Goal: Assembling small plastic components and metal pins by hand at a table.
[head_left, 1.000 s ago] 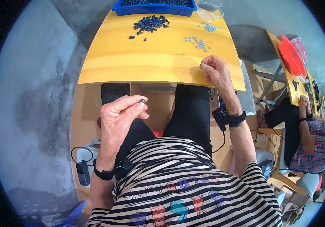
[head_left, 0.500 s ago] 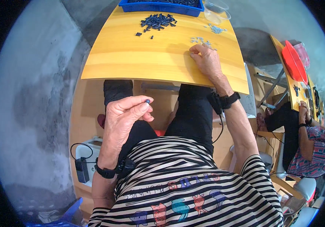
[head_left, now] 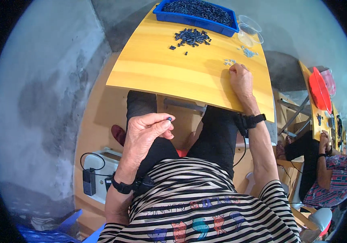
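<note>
My left hand (head_left: 146, 131) is raised over my lap, short of the table's near edge. Between its thumb and index finger it pinches a small dark cylindrical piece (head_left: 169, 118). On the right part of the yellow table (head_left: 161, 69), my right hand (head_left: 243, 83) rests with its fingers curled together; whether they hold anything is hidden. Several small pale pieces (head_left: 229, 62) lie right at those fingertips. Beyond them is a little heap of similar pale pieces (head_left: 248, 52). A pile of short dark cylindrical pieces (head_left: 193, 37) sits farther back, with two stray ones nearer me.
A blue tray (head_left: 197, 23) full of dark pieces stands at the table's far edge, beside clear plastic tubs (head_left: 248, 34). At right, another person (head_left: 331, 174) sits at a second table with a red basin (head_left: 320, 89). A grey wall (head_left: 52, 89) rises on the left.
The view has shifted, showing more of the blue tray. My right hand has moved slightly rightward to the pale pieces. My left hand keeps the dark piece pinched.
</note>
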Motion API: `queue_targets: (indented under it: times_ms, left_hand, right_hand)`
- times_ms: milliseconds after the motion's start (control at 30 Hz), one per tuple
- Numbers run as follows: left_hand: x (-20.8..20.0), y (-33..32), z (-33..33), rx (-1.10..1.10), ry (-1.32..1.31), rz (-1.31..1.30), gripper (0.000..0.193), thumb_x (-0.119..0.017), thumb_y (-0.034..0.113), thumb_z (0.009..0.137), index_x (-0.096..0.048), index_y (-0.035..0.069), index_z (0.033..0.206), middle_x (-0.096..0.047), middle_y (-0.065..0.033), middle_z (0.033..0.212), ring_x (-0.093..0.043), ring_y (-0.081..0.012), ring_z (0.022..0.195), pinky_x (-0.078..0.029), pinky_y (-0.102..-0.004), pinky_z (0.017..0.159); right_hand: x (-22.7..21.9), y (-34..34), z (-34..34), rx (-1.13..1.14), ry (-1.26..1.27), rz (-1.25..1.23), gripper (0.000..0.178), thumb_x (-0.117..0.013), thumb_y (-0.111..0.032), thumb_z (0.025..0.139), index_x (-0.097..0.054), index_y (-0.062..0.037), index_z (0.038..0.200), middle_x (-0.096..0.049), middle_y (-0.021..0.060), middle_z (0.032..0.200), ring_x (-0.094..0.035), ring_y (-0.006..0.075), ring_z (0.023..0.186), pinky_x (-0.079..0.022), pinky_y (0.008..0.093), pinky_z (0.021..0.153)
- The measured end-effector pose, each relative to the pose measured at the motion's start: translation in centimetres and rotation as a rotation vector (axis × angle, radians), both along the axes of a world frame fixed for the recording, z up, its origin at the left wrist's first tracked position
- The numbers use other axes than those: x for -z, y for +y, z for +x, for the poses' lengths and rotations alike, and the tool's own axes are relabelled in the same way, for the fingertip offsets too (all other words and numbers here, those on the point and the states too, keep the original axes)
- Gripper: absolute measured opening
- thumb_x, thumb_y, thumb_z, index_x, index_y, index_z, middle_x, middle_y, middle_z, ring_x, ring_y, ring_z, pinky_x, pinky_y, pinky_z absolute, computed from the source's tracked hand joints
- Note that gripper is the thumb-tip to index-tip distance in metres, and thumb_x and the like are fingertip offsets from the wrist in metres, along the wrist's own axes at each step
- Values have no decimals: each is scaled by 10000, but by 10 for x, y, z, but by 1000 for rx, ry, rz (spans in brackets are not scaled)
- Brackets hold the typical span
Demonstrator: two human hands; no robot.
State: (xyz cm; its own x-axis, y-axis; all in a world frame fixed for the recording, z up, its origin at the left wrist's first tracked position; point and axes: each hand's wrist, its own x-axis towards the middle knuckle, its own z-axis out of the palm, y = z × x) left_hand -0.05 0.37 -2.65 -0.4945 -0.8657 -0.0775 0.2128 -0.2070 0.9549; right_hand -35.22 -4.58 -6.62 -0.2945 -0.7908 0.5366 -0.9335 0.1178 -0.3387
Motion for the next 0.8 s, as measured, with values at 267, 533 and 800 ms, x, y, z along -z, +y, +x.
queue_targets:
  times_ms: [267, 533, 800]
  left_hand:
    - [17, -9, 8, -6, 48, 53, 196, -641, 81, 854, -659, -47, 1001, -661, -101, 792, -635, -126, 660, -541, -243, 646]
    - [22, -13, 16, -23, 51, 42, 182, -648, 81, 843, -665, -33, 984, -670, -119, 801, -645, -138, 649, -576, -283, 610]
    - [12, -24, 33, -107, -24, -38, 202, -638, 97, 845, -661, -49, 983, -662, -114, 783, -639, -146, 649, -548, -264, 623]
  right_hand:
    - [-27, -13, 29, -122, -115, -28, 160, -628, -144, 772, -647, -57, 906, -653, 153, 827, -637, 333, 772, -500, 397, 695]
    - [-32, -83, 81, -308, -87, 80, 223, -666, -188, 756, -658, -56, 935, -651, 165, 848, -636, 324, 802, -506, 395, 708]
    - [-5, -127, 71, -426, 96, 142, 132, -644, -201, 741, -679, -85, 793, -662, 147, 798, -641, 317, 752, -516, 401, 695]
